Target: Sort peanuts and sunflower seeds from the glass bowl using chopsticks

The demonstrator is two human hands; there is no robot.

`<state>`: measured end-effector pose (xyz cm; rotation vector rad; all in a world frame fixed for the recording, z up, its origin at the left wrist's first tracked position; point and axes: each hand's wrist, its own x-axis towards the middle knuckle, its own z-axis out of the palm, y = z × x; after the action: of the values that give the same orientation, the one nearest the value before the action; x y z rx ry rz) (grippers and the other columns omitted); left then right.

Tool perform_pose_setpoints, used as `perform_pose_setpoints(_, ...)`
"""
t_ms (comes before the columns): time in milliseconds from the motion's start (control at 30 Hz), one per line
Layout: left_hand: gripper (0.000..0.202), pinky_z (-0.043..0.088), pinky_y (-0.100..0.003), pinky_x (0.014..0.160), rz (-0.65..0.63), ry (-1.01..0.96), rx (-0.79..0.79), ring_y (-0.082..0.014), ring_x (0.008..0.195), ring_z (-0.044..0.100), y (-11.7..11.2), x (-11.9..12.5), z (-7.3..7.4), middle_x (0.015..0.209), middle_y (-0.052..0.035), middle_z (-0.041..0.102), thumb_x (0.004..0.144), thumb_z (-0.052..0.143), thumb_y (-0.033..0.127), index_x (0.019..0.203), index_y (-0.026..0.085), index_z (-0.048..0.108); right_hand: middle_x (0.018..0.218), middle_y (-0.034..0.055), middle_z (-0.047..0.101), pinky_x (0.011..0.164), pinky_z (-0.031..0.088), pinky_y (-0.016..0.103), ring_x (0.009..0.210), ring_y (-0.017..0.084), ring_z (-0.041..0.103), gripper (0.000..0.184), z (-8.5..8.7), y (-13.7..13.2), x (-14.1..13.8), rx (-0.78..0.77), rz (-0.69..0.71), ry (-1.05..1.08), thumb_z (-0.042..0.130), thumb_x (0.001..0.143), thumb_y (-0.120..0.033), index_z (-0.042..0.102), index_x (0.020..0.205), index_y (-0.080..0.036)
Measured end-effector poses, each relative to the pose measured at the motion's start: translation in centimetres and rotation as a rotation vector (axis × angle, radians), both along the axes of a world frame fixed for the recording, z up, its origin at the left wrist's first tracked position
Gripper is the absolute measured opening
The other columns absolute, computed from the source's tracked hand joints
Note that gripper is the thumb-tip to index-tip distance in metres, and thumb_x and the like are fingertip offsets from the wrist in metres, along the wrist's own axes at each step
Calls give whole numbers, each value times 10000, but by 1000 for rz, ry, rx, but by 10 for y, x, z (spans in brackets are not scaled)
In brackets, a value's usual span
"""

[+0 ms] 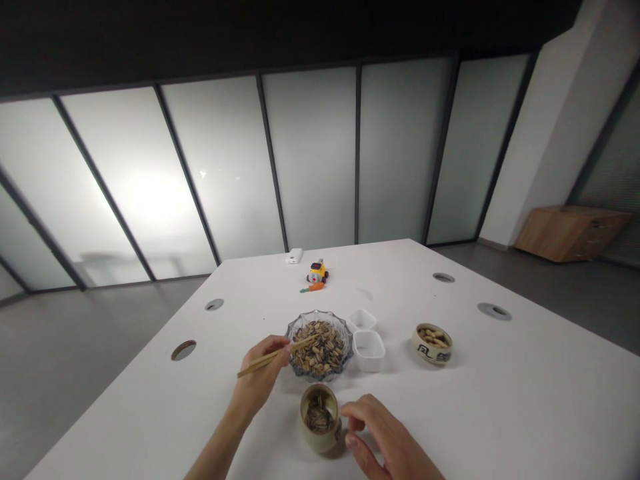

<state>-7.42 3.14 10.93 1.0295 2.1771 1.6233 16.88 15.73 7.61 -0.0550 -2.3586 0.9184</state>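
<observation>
One white table point(500, 400) carries a glass bowl point(349, 347), my right hand point(385, 440) loosely parted on its near side, my left hand point(263, 381) just left of it, a cup point(320, 442) in front of it, and, pinched in my left, chopsticks point(303, 344) over its seeds point(325, 357).

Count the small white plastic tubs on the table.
2. The nearer tub stands just right of the glass bowl; the farther tub is right behind the first, partly hidden by it. No others show.

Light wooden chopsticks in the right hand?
No, the left hand holds the light wooden chopsticks, their tips at the striped seeds in the clear scalloped glass bowl.
</observation>
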Motion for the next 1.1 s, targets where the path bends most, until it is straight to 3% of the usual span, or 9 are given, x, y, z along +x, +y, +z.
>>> perform_pose_setpoints(233, 339, 510, -294, 659, 25, 62, -15, -245, 733, 704, 2, 3, 22, 761, -48, 779, 833, 695, 532, 838, 205, 786, 972, 44, 741, 763, 608, 261, 839, 185, 736, 161, -1, 2, 1, 0, 10, -44, 516, 1060, -274, 643, 1155, -246)
perform_pose_setpoints(467, 354, 441, -275, 597, 86, 143, -58, -225, 653, 656, -3, -4, 37, 678, -17, 714, 831, 686, 564, 740, 223, 673, 979, 63, 740, 763, 596, 281, 839, 202, 732, 203, -9, 4, -1, 6, 55, -102, 520, 1056, -271, 634, 1220, -234)
perform_pose_setpoints(700, 345, 399, -252, 544, 49, 258, -36, -183, 579, 576, 2, -2, 34, 618, 25, 629, 883, 648, 538, 721, 235, 622, 952, 53, 746, 738, 570, 271, 814, 200, 719, 206, -10, 5, -1, 19, 77, -128, 508, 1083, -324, 629, 1229, -243)
perform_pose_setpoints(967, 276, 546, -296, 722, -84, 255, -26, -232, 809, 725, 16, 6, 21, 897, -51, 796, 892, 649, 470, 892, 232, 788, 937, 64, 758, 727, 559, 275, 810, 205, 717, 291, -9, 6, 1, 73, 91, -147, 448, 1121, -408, 637, 1231, -218)
perform_pose_setpoints(1100, 324, 545, -297, 719, -75, 259, -28, -233, 790, 729, 16, 5, 24, 864, -52, 795, 921, 622, 500, 850, 233, 792, 924, 56, 757, 707, 547, 261, 788, 195, 711, 278, -11, 6, 1, 118, 89, -125, 444, 1127, -402, 630, 1223, -219)
